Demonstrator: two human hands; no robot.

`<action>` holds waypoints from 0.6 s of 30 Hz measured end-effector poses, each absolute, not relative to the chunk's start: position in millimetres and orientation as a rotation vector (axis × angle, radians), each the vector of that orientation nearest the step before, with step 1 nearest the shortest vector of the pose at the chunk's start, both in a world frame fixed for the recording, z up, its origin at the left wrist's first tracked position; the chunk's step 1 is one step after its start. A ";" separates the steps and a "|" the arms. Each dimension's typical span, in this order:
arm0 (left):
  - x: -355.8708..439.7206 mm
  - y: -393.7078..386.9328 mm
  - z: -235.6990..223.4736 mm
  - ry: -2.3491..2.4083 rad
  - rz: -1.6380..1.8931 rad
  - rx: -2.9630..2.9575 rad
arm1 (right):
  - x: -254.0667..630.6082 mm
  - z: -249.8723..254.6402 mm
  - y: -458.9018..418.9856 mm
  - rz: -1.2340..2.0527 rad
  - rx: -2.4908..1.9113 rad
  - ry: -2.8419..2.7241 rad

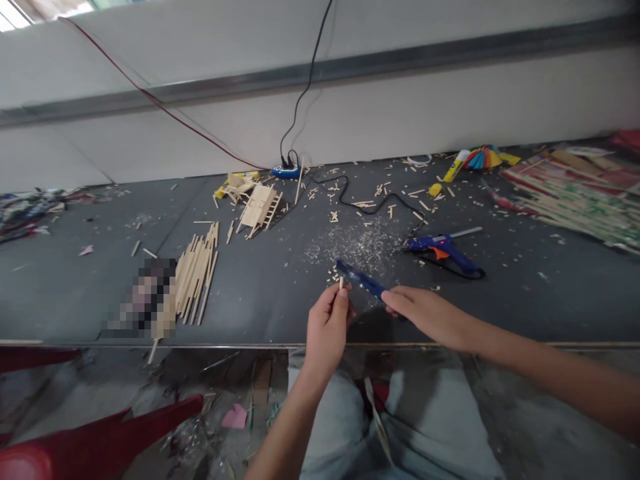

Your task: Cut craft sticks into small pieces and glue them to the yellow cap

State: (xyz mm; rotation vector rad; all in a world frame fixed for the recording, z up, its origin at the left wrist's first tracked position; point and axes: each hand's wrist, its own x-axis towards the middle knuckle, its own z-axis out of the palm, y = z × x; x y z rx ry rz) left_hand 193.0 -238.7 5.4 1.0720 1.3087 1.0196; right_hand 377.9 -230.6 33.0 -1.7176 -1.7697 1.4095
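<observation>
The left hand point(327, 321) pinches a wooden stick point(341, 283), lower end hidden; the right hand point(421, 311) grips a blurred blue tool point(364, 280), perhaps cutters.

Dim, soft indoor light, glare from upper-left window point(14, 15), faint black power cable point(312, 63) shadow on wall point(410, 33), smeared stick pile point(590, 207) at right, pixelated patch point(143, 300) at left

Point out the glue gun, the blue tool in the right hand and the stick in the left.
Glue gun point(451, 251): head view, on its blue body.
Blue tool point(365, 281): head view, middle of its visible length.
Stick point(341, 283): head view, on its exposed end.
</observation>
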 end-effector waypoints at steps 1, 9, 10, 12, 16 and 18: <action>194.1 -239.6 6.2 1.312 1.028 1.064 | 376.9 32.9 -228.9 1.534 -1.705 -1.633; 213.8 -264.2 17.2 1.216 0.920 1.220 | 365.8 42.0 -217.8 1.911 -1.448 -0.874; 217.5 -267.3 18.1 1.190 0.902 1.243 | 364.1 42.3 -217.6 1.914 -1.453 -0.848; 224.5 -272.0 19.5 1.147 0.878 1.298 | 360.7 42.4 -217.4 1.911 -1.461 -0.796; 232.2 -275.6 21.1 1.163 0.888 1.444 | 356.3 42.8 -216.5 1.879 -1.476 -0.784; 233.0 -276.0 21.1 1.187 0.913 1.516 | 355.7 43.1 -215.5 1.853 -1.486 -0.808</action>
